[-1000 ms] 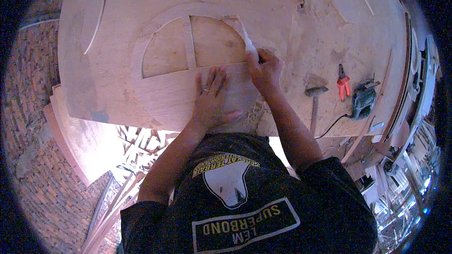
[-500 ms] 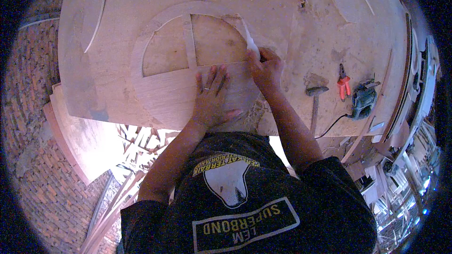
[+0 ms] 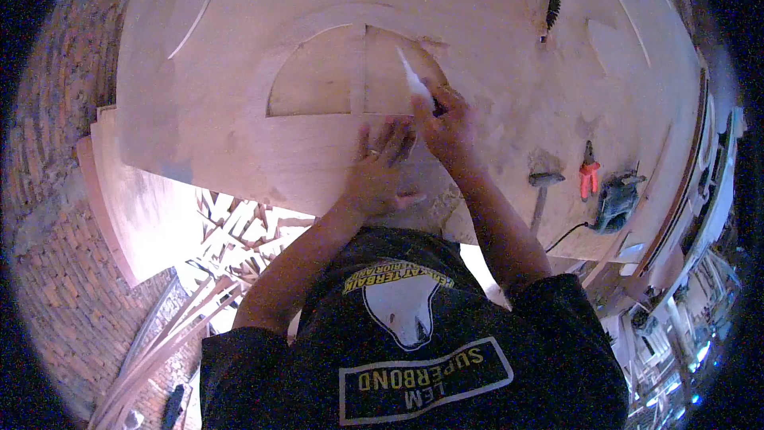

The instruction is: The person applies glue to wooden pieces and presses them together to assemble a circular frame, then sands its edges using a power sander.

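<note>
A left hand [image 3: 383, 167] lay flat, fingers slightly spread, on a smooth, round-topped wooden panel [image 3: 310, 147]; beyond, the right hand [image 3: 447, 123] gripped a slim, white, tapering tool [image 3: 415, 86] above its quarter-round openings [image 3: 313, 84], over a stained wooden tabletop [image 3: 505, 72].

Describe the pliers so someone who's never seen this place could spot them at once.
On the big wooden worktop, look to the right of the right hand. A hammer and a corded power tool lie there, with the pliers between them. Unlike either neighbour, they have two red handles.
</note>
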Available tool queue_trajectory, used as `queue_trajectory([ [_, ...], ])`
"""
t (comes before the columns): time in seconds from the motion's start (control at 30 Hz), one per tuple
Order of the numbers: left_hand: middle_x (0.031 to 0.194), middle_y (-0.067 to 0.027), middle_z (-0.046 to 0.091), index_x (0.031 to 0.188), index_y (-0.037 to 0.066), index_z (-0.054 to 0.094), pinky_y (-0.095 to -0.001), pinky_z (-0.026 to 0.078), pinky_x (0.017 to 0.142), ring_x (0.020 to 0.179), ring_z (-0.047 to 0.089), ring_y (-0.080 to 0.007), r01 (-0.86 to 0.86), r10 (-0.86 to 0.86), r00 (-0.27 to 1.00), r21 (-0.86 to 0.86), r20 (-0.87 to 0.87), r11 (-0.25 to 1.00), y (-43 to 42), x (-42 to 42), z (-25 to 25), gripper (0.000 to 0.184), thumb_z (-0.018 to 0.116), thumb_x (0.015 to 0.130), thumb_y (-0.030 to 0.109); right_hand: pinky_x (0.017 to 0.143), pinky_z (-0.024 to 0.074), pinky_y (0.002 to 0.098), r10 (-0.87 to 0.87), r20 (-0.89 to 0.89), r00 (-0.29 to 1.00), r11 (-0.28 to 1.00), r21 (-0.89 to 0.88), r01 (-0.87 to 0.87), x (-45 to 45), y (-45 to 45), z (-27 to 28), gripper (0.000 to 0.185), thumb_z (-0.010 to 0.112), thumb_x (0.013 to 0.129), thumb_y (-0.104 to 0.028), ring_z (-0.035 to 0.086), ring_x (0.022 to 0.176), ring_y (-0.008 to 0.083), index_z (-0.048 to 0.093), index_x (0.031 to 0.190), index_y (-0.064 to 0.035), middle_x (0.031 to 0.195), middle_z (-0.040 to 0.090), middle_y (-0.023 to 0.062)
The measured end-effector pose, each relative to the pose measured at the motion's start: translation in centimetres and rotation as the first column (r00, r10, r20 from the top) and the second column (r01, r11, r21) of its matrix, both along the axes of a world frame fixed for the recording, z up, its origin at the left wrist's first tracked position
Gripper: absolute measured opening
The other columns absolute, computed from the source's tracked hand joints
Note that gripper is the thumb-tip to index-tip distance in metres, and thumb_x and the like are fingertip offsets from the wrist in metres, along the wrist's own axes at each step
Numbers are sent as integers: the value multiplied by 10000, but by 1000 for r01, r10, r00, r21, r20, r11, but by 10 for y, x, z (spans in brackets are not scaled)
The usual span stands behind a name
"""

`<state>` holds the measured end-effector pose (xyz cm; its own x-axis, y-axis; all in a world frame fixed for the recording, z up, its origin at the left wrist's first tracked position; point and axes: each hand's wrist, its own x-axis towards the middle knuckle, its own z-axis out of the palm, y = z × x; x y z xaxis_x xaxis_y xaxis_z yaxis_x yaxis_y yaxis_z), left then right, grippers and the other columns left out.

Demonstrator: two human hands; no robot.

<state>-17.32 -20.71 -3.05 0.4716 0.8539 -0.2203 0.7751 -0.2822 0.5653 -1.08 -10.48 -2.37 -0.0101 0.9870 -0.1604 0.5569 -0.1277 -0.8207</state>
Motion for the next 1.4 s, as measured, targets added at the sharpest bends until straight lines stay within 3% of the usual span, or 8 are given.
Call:
queue_trajectory([
  [0.07,1676,-227,242,1602,-1,279,-659,18,1240,1570,97,-447,-22,22,1000,26,15,999,-2,0,-4,1230,786,705,670,657,527,400,50,-82,995,995,86,-43,-15,5,-6,219,746,892,-197,671,721,239,726,905,21,875,721,155],
  [0.27,1710,-193,159,1623,-11,207,-676,-16,1229,1596,63,-376,-151,145,988,-119,-63,981,-6,-19,10,1254,761,727,670,645,523,395,116,130,985,993,16,-119,-41,14,-3,267,735,848,-263,688,676,289,735,858,4,744,689,186],
  [0.47,1710,-180,170,1592,-25,299,-709,-26,1208,1591,84,-388,-240,254,962,135,-97,961,-16,-42,1,1173,679,779,730,626,515,397,135,55,989,990,-40,-133,-49,21,18,273,726,842,-276,678,640,291,739,856,-3,725,685,178],
  [0.67,1694,-194,213,1566,-31,350,-710,-1,1208,1582,120,-405,-268,283,954,146,-102,952,-16,-45,-1,1134,652,799,748,606,498,398,88,61,994,994,62,-91,-48,16,-2,266,725,849,-267,650,606,286,735,856,-1,730,675,183],
  [0.77,1688,-200,224,1555,-38,366,-710,10,1208,1580,130,-407,-286,298,950,129,-90,950,-15,-44,1,1122,650,804,746,592,482,403,134,107,985,991,-10,-134,-47,20,6,267,725,861,-264,627,587,275,728,853,3,700,651,177],
  [0.87,1684,-210,227,1547,-48,371,-708,10,1209,1579,129,-413,-281,294,952,135,-86,950,-16,-44,-1,1119,654,807,741,581,468,410,51,-14,999,997,60,-50,-48,15,5,278,721,876,-267,607,569,266,715,844,9,675,626,171],
  [0.97,1682,-218,227,1542,-59,371,-707,9,1210,1580,124,-417,-278,288,956,149,-56,949,-16,-45,-4,1119,660,808,735,582,463,413,103,98,990,987,116,-114,-39,16,-7,293,717,885,-274,605,573,261,708,840,16,671,620,169],
  [1.4,1689,-218,211,1565,-35,342,-696,-18,1214,1589,83,-405,-346,348,938,100,1,933,-19,-44,-6,1120,678,807,718,593,457,409,95,125,988,991,80,-106,-36,16,-15,303,730,888,-276,580,609,256,692,834,20,686,603,154],
])
